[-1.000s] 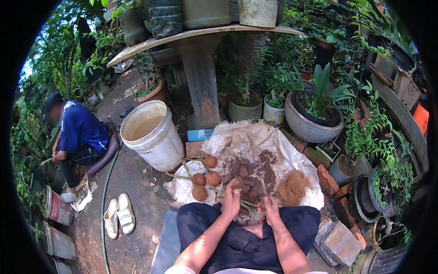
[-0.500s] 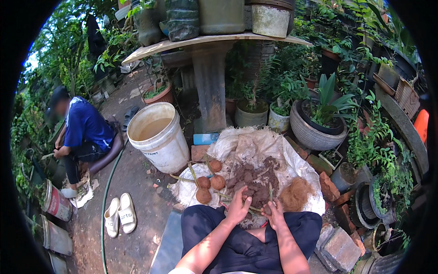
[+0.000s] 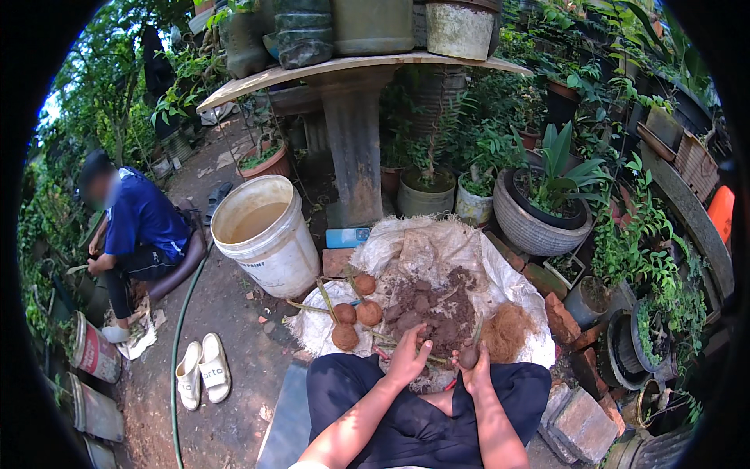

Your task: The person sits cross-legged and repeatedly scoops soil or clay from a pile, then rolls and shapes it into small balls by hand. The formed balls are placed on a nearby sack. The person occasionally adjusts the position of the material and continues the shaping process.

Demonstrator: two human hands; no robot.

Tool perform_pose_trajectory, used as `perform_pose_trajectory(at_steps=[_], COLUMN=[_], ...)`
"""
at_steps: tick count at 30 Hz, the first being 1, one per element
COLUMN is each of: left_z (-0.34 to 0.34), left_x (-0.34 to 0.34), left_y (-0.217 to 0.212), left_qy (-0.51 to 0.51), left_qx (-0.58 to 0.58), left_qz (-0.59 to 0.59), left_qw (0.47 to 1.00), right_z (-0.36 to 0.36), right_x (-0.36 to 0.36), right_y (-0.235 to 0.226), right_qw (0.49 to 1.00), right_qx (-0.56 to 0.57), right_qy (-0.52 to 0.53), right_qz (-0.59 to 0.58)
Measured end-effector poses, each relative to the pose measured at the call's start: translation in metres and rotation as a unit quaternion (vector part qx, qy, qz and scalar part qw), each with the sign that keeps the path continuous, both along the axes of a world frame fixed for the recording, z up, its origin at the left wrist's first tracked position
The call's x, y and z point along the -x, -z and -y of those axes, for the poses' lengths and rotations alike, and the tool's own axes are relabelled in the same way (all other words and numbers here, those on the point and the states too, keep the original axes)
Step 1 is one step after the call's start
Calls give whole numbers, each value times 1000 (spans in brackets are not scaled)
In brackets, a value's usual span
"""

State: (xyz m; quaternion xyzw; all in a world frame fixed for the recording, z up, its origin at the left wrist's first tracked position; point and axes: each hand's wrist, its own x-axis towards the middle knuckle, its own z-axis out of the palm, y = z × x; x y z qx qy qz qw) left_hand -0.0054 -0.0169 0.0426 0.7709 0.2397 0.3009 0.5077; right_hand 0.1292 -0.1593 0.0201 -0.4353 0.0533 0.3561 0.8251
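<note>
The right hand (image 3: 478,372) curls round a small mud ball (image 3: 469,358) with a green stem, near the sack's (image 3: 422,234) close edge; the left hand (image 3: 407,356) hovers alongside, half open, seemingly empty. Beyond: crumbled soil (image 3: 437,313), brown fibre (image 3: 509,332) right, brown balls (image 3: 344,337) left.

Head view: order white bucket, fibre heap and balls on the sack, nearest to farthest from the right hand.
1. Fibre heap, ahead-right of the right hand.
2. Brown balls, left, on the sack.
3. White bucket, farther left, off the sack.
</note>
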Motion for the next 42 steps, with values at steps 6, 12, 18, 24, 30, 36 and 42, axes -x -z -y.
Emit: perform_pose_trajectory(at_steps=[6, 12, 18, 24, 30, 36, 42], left_z=[1, -4, 5, -18, -21, -4, -1], left_x=[-5, -15, -39, -32, -32, -44, -45], left_y=[4, 20, 40, 20, 6, 18, 25], left_qy=[8, 70, 92, 1, 39, 134, 196], left_qx=[-3, 48, 242, 431, 474, 440, 381], left_qz=[4, -36, 66, 10, 1, -5, 39], left_qw=[1000, 996, 964, 902, 880, 888, 902], right_z=[7, 0, -25, -38, -47, -54, -84], right_x=[-15, -13, 5, 32, -20, -64, -81], right_y=[10, 12, -3, -34, -35, 0, 57], right_qw=[984, 989, 963, 919, 895, 784, 569], right_qx=[65, 28, 112, 27, 160, 362, 435], right_qy=[-31, -44, -125, -217, -127, -237, -304], right_qz=[164, 137, 212, 328, 397, 446, 628])
